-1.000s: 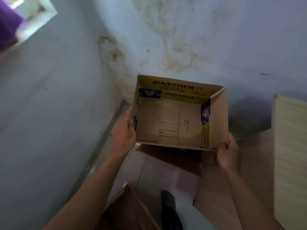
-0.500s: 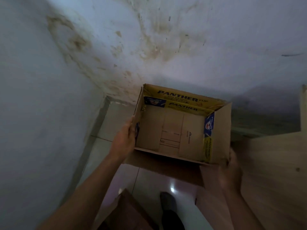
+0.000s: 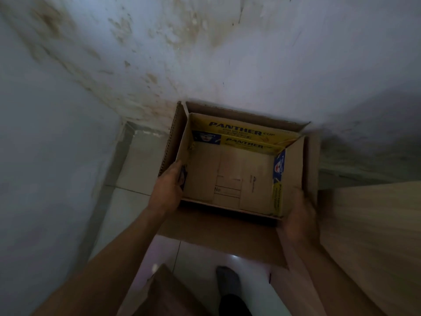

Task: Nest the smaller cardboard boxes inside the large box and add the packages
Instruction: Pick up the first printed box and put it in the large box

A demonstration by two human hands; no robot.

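Observation:
A smaller open cardboard box (image 3: 230, 179), with yellow "PANTHER" flaps folded inside, sits within the opening of a larger brown cardboard box (image 3: 173, 135) that stands on the floor in the wall corner. My left hand (image 3: 169, 185) grips the small box's left wall, thumb inside. My right hand (image 3: 298, 213) holds its near right corner. The large box's front flap (image 3: 218, 233) lies folded out toward me. No packages show.
Stained walls close in behind and to the left. A pale wooden panel (image 3: 373, 236) stands to the right. Another brown cardboard piece (image 3: 164, 295) lies at the bottom edge, beside my foot (image 3: 227, 281) on the tiled floor (image 3: 127, 201).
Both hands have lowered the small box from mid-air down into the large box's opening. The view has tilted down toward the floor corner.

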